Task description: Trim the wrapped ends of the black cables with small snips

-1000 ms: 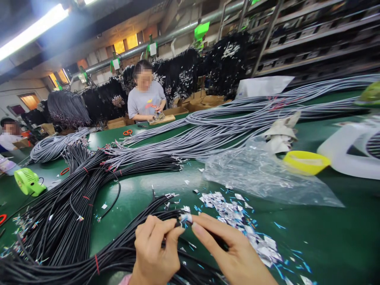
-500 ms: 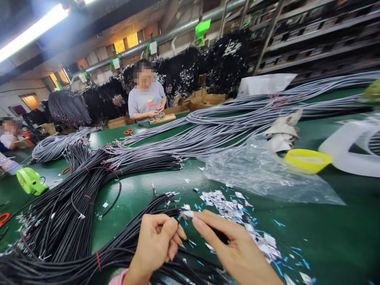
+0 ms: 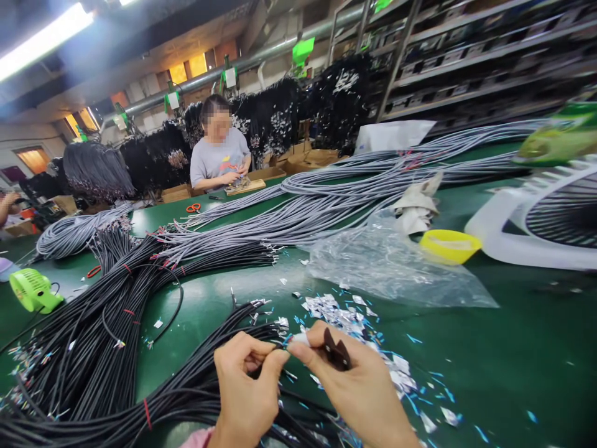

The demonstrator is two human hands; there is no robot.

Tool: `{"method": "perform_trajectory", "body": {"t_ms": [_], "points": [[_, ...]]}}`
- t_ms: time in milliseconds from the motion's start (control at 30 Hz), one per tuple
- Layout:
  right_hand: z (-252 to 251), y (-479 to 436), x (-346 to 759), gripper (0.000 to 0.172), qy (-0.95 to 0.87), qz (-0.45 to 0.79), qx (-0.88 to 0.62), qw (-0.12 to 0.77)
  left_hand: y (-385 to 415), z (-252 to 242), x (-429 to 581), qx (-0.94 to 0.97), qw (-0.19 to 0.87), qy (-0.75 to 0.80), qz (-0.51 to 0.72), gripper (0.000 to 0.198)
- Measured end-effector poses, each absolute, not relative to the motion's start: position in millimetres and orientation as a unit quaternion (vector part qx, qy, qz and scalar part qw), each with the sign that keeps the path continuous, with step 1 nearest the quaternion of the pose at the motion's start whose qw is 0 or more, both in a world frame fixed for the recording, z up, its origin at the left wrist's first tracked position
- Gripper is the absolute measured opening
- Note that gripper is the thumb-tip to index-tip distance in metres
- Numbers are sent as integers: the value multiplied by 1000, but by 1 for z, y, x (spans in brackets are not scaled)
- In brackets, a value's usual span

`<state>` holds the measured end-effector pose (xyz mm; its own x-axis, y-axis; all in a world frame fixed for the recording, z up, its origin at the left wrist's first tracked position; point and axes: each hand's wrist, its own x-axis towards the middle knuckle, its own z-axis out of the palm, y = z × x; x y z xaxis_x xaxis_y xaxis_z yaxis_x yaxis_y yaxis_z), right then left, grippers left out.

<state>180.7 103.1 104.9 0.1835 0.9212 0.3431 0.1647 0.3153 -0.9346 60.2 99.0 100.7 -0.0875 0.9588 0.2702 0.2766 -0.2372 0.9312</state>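
My left hand (image 3: pixel 249 379) is closed, thumb and forefinger pinching a black cable close to its stripped end. Fine coloured wires (image 3: pixel 288 340) stick out between my two hands. My right hand (image 3: pixel 347 379) pinches at that end, with a small white piece (image 3: pixel 301 338), perhaps foil wrap, at its fingertips. A dark brown tool (image 3: pixel 336 350) with two pointed parts pokes out of my right hand; its kind is unclear. Below and behind my hands lies a bundle of black cables (image 3: pixel 186 379), held by a red tie (image 3: pixel 147 414).
Foil scraps (image 3: pixel 333 311) and blue wire bits litter the green table (image 3: pixel 527 336). Grey cables (image 3: pixel 261 227) stretch behind, beside a clear plastic bag (image 3: pixel 387 267), a yellow bowl (image 3: pixel 450 247) and a white fan (image 3: pixel 504 230). Left is a green fan (image 3: pixel 33 290); a co-worker (image 3: pixel 219 152) sits opposite.
My hands have drawn closer together at the cable end. The dark tool now shows plainly above my right hand. My view has swung slightly right.
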Motion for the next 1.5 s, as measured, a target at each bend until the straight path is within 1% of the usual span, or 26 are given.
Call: {"method": "perform_trajectory", "body": {"t_ms": [100,133,167,200,300,333,367,400,500,533,567,633,733,833,867,933,967,1000,1067,1133,1200,1300,1400,1500], "points": [[97,106,182,32,-604,250,-475,589,99,100,61,630,227,521,529,20],[94,106,183,30,-609,252,-471,586,100,101,61,640,210,516,529,18],[91,107,183,29,-608,269,-468,582,101,102,60,642,215,514,527,17],[89,108,184,30,-603,300,-464,575,103,104,58,635,244,512,524,15],[90,109,187,39,-601,406,-417,548,107,110,52,583,413,493,497,14],[93,110,188,41,-606,429,-397,539,108,112,50,570,453,481,489,15],[96,110,189,42,-609,443,-388,532,109,114,49,567,467,470,489,16],[98,111,189,41,-604,452,-393,525,109,115,48,573,455,467,496,14],[103,112,187,36,-560,470,-444,518,107,116,49,595,352,487,535,10],[103,112,186,34,-544,478,-449,523,106,115,49,593,343,492,537,10],[102,111,185,33,-537,485,-441,531,106,115,50,586,359,495,531,11],[100,110,182,31,-553,479,-406,547,106,115,52,565,424,495,506,18],[96,110,185,29,-619,385,-394,560,107,117,52,554,484,496,462,33],[93,115,198,24,-602,259,-469,592,109,118,50,548,509,501,436,45],[93,117,202,20,-566,233,-508,606,110,118,49,541,517,499,437,48],[93,120,208,16,-521,206,-536,632,111,117,46,524,531,490,451,53],[94,120,207,16,-520,208,-535,633,112,116,45,515,537,485,460,55],[96,120,205,19,-535,220,-522,626,113,116,44,507,543,482,465,56],[100,118,196,25,-580,290,-476,594,114,117,44,498,554,480,463,58],[104,114,186,25,-573,353,-452,586,114,118,45,506,558,478,453,59],[106,112,181,23,-561,389,-442,581,113,120,47,529,552,470,441,59],[107,112,182,24,-552,392,-453,580,112,120,47,557,546,452,433,56],[106,113,187,27,-551,374,-475,575,112,117,44,549,541,443,458,51],[104,113,189,28,-582,374,-461,555,114,114,41,545,534,441,472,49]]}}
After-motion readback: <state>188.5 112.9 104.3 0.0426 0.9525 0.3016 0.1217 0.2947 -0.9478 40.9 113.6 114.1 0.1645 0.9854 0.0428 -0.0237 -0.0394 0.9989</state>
